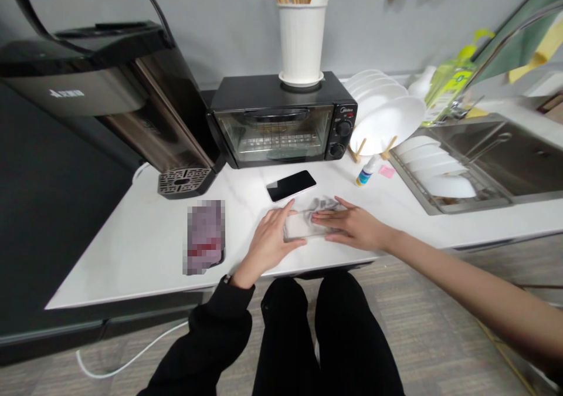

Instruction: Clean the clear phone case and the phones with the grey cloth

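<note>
A clear, flat, rectangular piece that looks like a phone case [298,227] lies near the counter's front edge. My left hand [269,240] grips its left end between thumb and fingers. Over its right part, my right hand [349,224] presses a crumpled grey cloth [324,203] down with the fingers; the palm hides some of the cloth. Just behind both hands rests a phone [291,185], its dark screen facing up. A small spray bottle [368,171] with a blue and yellow label stands further right, beside a pink slip [386,172].
A black toaster oven [281,132] stands at the back, carrying a white utensil pot [301,44]. Left are a tall water dispenser [176,114] and a blurred-out purple item [204,234]. White plates [387,123] and a sink [528,167] with a dish rack occupy the right.
</note>
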A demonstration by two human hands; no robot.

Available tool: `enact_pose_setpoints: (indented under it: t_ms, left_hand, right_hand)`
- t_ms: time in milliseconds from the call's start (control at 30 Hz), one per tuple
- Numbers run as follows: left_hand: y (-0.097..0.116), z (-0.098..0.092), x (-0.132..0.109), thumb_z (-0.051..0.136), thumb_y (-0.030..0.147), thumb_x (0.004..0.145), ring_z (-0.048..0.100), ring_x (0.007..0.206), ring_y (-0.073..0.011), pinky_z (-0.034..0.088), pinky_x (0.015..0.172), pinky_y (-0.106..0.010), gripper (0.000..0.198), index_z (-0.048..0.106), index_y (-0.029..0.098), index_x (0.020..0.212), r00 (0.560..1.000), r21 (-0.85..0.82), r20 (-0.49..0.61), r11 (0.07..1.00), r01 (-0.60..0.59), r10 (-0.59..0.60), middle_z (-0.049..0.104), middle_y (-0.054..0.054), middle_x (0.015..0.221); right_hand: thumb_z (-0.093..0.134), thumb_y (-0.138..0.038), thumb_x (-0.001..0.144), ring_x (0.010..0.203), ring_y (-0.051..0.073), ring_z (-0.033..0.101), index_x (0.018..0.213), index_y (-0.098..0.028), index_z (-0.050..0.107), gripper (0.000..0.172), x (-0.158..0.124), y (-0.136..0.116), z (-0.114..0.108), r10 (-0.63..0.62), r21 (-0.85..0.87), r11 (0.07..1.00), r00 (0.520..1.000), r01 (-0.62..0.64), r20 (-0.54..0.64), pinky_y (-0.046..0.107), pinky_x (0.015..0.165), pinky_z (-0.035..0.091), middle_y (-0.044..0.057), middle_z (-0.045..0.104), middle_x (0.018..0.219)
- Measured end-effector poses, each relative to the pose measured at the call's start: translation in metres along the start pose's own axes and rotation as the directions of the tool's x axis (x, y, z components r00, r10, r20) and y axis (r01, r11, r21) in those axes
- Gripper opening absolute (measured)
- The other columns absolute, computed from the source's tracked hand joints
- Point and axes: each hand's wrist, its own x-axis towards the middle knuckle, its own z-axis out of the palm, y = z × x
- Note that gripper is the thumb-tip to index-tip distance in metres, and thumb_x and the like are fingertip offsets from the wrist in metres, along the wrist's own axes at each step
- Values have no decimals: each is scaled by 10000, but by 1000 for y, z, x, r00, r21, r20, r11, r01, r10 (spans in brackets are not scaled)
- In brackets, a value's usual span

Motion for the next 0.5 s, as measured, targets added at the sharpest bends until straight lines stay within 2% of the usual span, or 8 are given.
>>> enact_pose_setpoints:
  t_ms: [100,167,233,300,400,500]
  left_hand:
    - [2,0,2,863,417,797,522,1297,-317,418,1095,-472,1074,211,329,1645,1000,-7,12,1000,5,-5,640,-53,1409]
    - [3,0,2,870,418,789,525,1302,-315,410,1096,-472,1079,215,344,1643,1000,-15,14,1000,4,-4,647,-42,1411]
    - [2,1,3,870,415,788,531,1305,-315,409,1094,-472,1073,222,347,1641,1000,-20,11,1000,-1,1,654,-41,1402]
    - [2,1,3,859,407,798,539,1296,-318,416,1084,-468,1047,241,329,1640,1000,-13,13,1000,-10,10,658,-59,1384]
    - [0,0,2,838,415,817,561,1251,-314,442,1057,-450,984,295,284,1627,1000,0,21,1000,-17,17,648,-96,1353]
    - [-1,0,2,845,459,806,555,1253,-312,441,1065,-448,1003,294,286,1626,1000,-4,21,1000,-17,17,644,-91,1362]
  right_hand:
    - [564,-436,1046,1417,244,553,1517,-351,521,481,-35,-7,-8,105,17,994,994,-105,-35,593,1311,59,24,631,1476]
    - [582,-459,1031,1401,252,571,1501,-329,547,489,-37,-20,-4,98,71,993,995,-96,-26,583,1317,37,37,641,1463]
    - [602,-493,1012,1387,257,585,1481,-292,578,510,-21,-32,6,43,147,988,999,-40,-13,551,1325,23,65,637,1463]
    - [613,-501,1006,1377,249,594,1441,-273,619,491,6,-39,15,-18,200,980,1000,19,-7,524,1328,9,75,649,1447]
    - [599,-453,1030,1380,226,591,1392,-298,653,397,43,-34,20,-99,161,982,995,95,16,544,1312,-52,53,668,1424]
    - [575,-418,1050,1413,223,557,1452,-303,595,419,44,-18,12,-114,62,992,993,111,43,568,1300,-69,63,611,1489]
